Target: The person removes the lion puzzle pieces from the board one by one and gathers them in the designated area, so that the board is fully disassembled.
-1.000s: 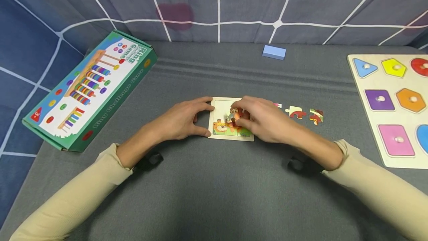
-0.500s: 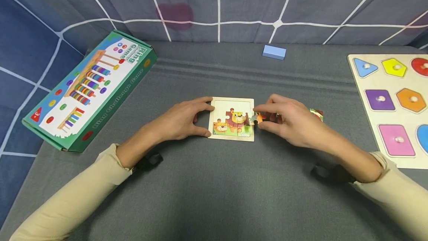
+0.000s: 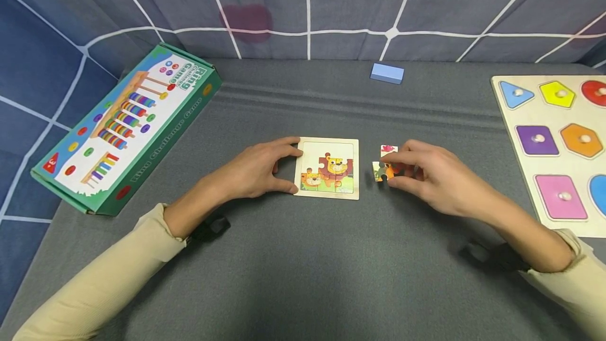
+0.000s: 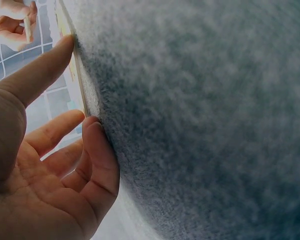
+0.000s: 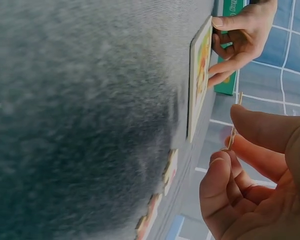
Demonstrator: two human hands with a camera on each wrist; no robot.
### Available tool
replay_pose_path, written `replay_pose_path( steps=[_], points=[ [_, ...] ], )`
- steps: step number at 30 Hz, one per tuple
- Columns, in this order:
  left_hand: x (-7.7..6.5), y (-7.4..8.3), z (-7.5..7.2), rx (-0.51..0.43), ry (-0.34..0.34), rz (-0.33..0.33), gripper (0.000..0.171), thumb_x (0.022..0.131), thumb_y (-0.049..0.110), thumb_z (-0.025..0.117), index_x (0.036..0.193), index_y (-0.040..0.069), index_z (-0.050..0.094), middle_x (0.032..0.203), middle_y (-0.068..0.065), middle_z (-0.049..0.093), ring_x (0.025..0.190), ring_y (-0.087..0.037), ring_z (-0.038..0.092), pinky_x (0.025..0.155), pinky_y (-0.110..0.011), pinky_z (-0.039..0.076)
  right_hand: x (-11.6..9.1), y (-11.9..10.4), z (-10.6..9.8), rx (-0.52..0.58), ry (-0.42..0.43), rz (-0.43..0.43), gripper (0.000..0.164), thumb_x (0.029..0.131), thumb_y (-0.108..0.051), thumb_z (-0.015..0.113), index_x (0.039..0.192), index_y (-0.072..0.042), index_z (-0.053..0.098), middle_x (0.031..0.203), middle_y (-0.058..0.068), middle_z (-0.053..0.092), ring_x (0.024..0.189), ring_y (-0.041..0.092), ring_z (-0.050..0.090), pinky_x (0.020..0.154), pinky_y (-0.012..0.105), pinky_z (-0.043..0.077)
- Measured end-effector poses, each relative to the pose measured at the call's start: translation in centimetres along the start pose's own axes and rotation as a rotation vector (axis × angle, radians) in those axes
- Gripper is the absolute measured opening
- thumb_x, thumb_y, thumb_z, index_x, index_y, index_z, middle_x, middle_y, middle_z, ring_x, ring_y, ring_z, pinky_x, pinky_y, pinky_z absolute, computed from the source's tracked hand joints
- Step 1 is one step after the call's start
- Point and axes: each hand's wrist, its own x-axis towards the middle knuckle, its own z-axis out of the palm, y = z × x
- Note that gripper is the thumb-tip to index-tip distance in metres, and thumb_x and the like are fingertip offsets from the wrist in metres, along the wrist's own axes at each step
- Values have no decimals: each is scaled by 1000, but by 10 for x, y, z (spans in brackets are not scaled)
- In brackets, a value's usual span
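Note:
A square wooden jigsaw board [image 3: 310, 153] lies flat, with fitted pieces forming part of a lion picture and a pale bare area at its upper part. My left hand [image 3: 246, 172] rests beside it, thumb and fingertips touching the left edge. To the right, my right hand [image 3: 437, 177] pinches a colourful puzzle piece [image 3: 379, 171] between thumb and fingers, raised off the table; the right wrist view shows this puzzle piece [image 5: 232, 136] edge-on. Below it there, a loose piece [image 5: 170, 171] and more pieces [image 5: 151, 216] lie on the cloth. My right hand hides most of these in the head view.
A green Ring Challenge Game box [image 3: 128, 125] lies at the left. Toward the back is a blue block [image 3: 387, 73]. A shape board with knobbed pieces [image 3: 513, 172] stands at the right. Gridded fabric [image 3: 350, 4] hangs behind the grey table [image 3: 284, 272].
My right hand has moved right, off the board, carrying the puzzle piece and uncovering the lion picture. My left hand has stayed at the board's left edge.

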Motion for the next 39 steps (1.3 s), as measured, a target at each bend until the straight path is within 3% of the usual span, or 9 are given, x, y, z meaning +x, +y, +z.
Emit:
replay_pose_path(
  steps=[13, 24, 33, 39],
  points=[
    [0, -1, 2, 2, -11, -18, 67, 81, 32, 83, 138, 7, 56, 154, -6, 38, 72, -13, 51, 70, -33, 42, -11, 8, 9, -138, -35, 67, 32, 83, -14, 80, 114, -11, 73, 79, -12, 52, 65, 1, 47, 60, 28, 33],
    [-1, 0, 3, 7, -15, -32, 68, 81, 31, 83, 139, 8, 56, 155, -5, 37, 71, -13, 50, 70, -33, 41, -13, 11, 14, -163, -27, 103, 32, 79, -13, 83, 110, -12, 74, 79, -12, 55, 68, 3, 51, 69, 38, 25],
    [-2, 2, 1, 2, -18, -29, 69, 82, 31, 83, 140, 8, 55, 155, -5, 37, 75, -14, 51, 72, -34, 42, -13, 14, 15, -162, -42, 102, 33, 81, -14, 81, 112, -8, 73, 87, -8, 60, 73, 7, 54, 64, 35, 40],
    [-1, 2, 1, 7, -18, -41, 69, 82, 32, 82, 140, 8, 55, 155, -5, 36, 76, -14, 52, 72, -34, 42, -13, 16, 15, -157, -33, 96, 33, 79, -11, 82, 111, -7, 73, 86, -7, 60, 73, 9, 54, 64, 35, 40]
  ],
)
